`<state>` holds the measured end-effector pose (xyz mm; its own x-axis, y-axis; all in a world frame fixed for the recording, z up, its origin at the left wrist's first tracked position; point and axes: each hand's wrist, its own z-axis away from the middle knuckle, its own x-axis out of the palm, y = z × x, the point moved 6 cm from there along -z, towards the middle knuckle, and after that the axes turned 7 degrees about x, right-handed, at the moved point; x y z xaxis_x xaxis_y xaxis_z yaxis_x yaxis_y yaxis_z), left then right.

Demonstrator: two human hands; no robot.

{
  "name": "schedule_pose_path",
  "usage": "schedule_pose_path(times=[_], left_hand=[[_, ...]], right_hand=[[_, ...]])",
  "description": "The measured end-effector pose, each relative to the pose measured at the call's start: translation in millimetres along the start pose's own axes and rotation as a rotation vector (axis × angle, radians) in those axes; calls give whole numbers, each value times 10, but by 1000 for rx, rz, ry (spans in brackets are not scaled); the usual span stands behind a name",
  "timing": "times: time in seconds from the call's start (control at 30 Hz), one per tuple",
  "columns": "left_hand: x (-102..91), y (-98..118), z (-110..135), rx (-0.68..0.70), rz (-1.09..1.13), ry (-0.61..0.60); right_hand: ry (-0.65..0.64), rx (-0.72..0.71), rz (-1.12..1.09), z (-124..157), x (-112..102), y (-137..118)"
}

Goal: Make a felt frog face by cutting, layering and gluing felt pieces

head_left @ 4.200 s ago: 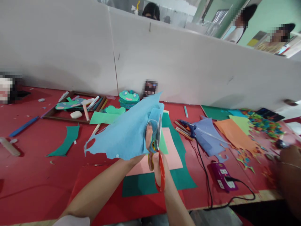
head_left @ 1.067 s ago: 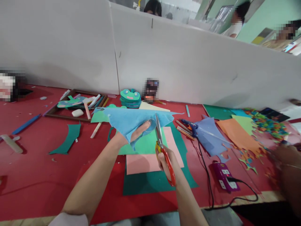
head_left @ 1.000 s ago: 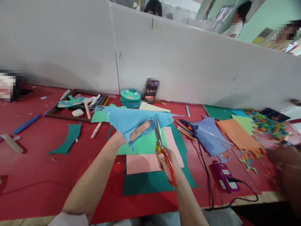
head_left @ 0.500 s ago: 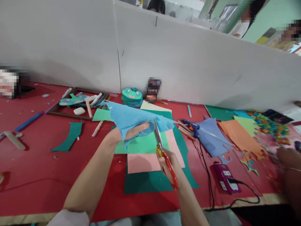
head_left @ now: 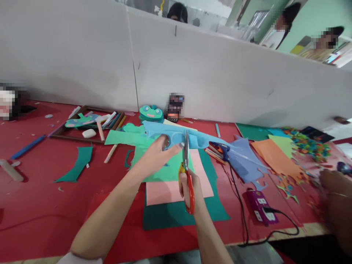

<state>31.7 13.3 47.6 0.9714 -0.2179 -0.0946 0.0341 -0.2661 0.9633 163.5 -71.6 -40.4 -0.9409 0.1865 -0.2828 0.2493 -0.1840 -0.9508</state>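
1. I have two bare hands in the head view, close together but not touching, both above the red desk (head_left: 46,216).
2. The left hand (head_left: 158,156) pinches one blue sheet (head_left: 177,129) between thumb and fingers, over the middle of the desk.
3. The right hand (head_left: 191,187) grips one pair of scissors (head_left: 186,156); the blades point away and cross the blue sheet in my view, though I cannot tell whether they bite into it.
4. Underneath, I count three layered sheets: a light green sheet (head_left: 173,172), a pink sheet (head_left: 165,193) and a dark green sheet (head_left: 170,219).
5. To the left lie one brown frame (head_left: 78,139), one blue pen (head_left: 28,147) and one curved green offcut (head_left: 78,165).
6. At the back stands one stack of frog faces (head_left: 150,113); I cannot count its layers.
7. To the right, I count one glue gun (head_left: 224,151), one purple sheet (head_left: 246,161), one orange sheet (head_left: 276,156) and one purple power block (head_left: 261,206).
8. One co-worker's hand (head_left: 332,183) rests at the far right.
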Motion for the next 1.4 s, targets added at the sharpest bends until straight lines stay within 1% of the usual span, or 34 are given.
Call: schedule_pose_path(times=[0.07,0.1,0.17,0.27,0.33,0.43,0.5,0.57,0.67,0.73,0.8,0.93,1.07,1.13,1.23,1.4], left_hand=[[110,37,11,22,-51,-138],[144,36,13,19,-53,-170],[180,2,7,-16,-12,-165],[263,-61,4,-66,128,-151],[314,-91,7,-76,238,-106],[333,-128,20,-67,327,48],[323,-140,36,-54,325,142],[307,-152,50,-55,321,202],[259,-164,55,-45,304,255],[213,-160,50,-18,253,282],[175,-143,40,11,194,294],[140,-68,26,56,125,283],[103,1,24,100,79,294],[94,2,20,122,69,287],[75,-23,13,162,53,287],[41,-32,12,246,-27,299]], right_hand=[[29,5,-17,-6,1,-28],[42,4,-26,-10,-1,-44],[68,3,-39,-18,-11,-78],[119,-4,-24,-34,-40,-129],[141,-16,-4,-44,-42,-148],[131,-29,-5,-55,13,-123],[110,-32,-24,-54,78,-82],[91,-30,-50,-44,148,-44],[73,-17,-80,-17,232,-19],[66,-6,-92,-2,266,-20],[58,1,-97,3,282,-22],[30,-11,-91,-20,276,-20],[-82,-58,-143,-37,288,-71],[-137,-64,-187,-28,297,-112],[-174,-49,-232,-1,297,-160],[-213,-32,-200,58,314,-178]])
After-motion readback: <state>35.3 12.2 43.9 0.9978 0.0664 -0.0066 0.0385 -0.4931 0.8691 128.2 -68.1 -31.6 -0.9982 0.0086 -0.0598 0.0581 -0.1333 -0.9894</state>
